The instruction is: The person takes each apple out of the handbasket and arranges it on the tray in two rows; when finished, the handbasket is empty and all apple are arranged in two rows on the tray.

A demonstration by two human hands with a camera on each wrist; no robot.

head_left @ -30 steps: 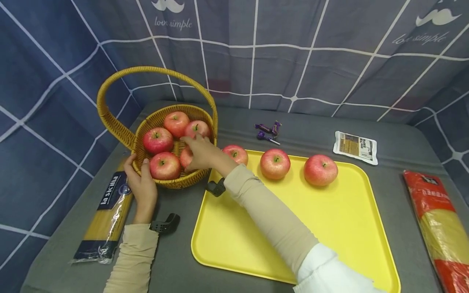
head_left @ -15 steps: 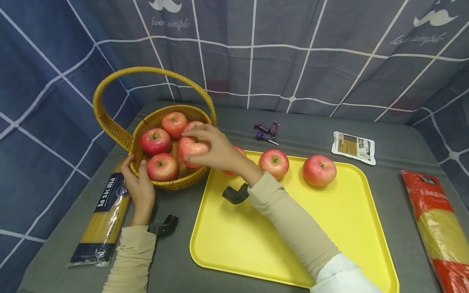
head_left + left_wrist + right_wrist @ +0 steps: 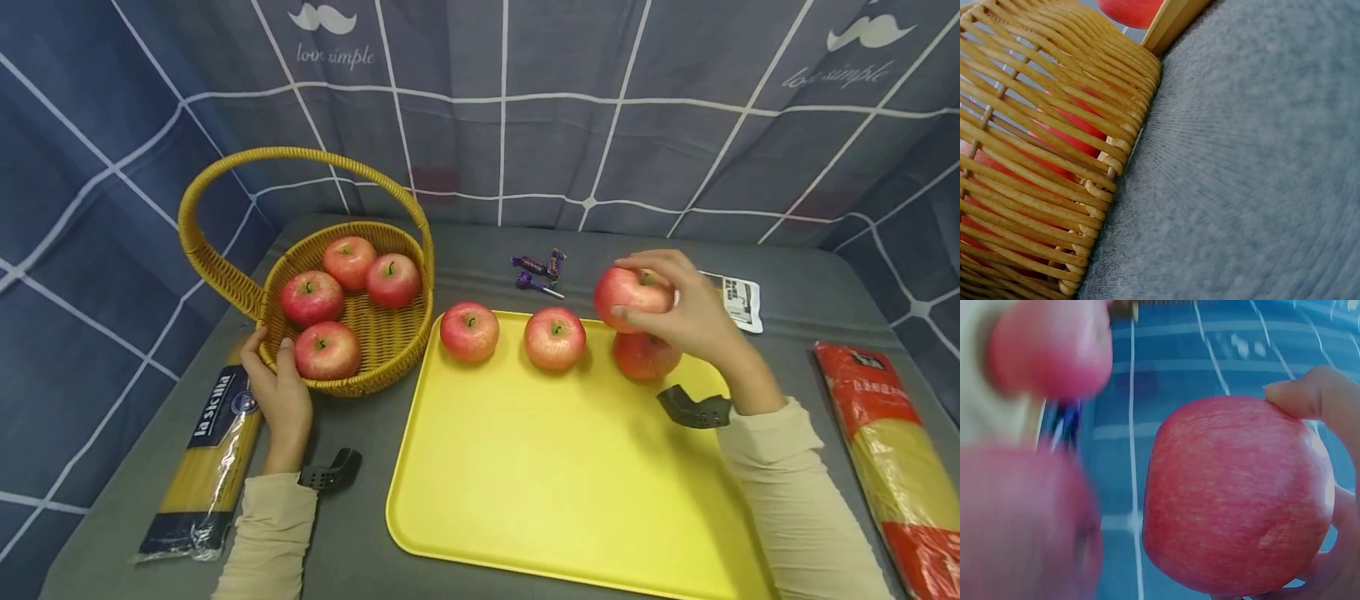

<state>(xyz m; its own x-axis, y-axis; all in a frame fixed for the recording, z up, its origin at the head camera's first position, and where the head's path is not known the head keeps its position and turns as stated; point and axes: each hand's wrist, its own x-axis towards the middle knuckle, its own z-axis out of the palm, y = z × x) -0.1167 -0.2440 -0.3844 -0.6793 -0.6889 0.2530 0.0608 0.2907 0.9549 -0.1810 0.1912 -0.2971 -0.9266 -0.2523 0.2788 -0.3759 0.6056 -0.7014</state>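
Note:
My left hand (image 3: 281, 408) grips the near left rim of a yellow woven basket (image 3: 382, 337), thumb inside. Several red apples (image 3: 327, 350) lie in the basket, along its left and back. In the left wrist view, the basket's woven side (image 3: 1116, 56) fills the left part; the hand is out of that picture. My right hand (image 3: 697, 312) holds a red apple (image 3: 626, 292) raised over the back right of a yellow tray (image 3: 540, 475). Below it, partly hidden, an apple (image 3: 647, 358) sits on the tray. Two more apples, one at the left corner (image 3: 469, 332) and one mid-row (image 3: 555, 338), stand along the back edge.
Purple-wrapped candies (image 3: 532, 265) and a lollipop (image 3: 528, 282) lie behind the tray. A white packet (image 3: 742, 302) is partly behind my right hand. A spaghetti pack (image 3: 198, 475) lies at left, a red-and-yellow noodle pack (image 3: 892, 458) at right. Checked cloth walls surround the grey table.
My right hand has taken an apple out of the basket and carried it rightward over the tray's back right. My left hand stays on the basket rim.

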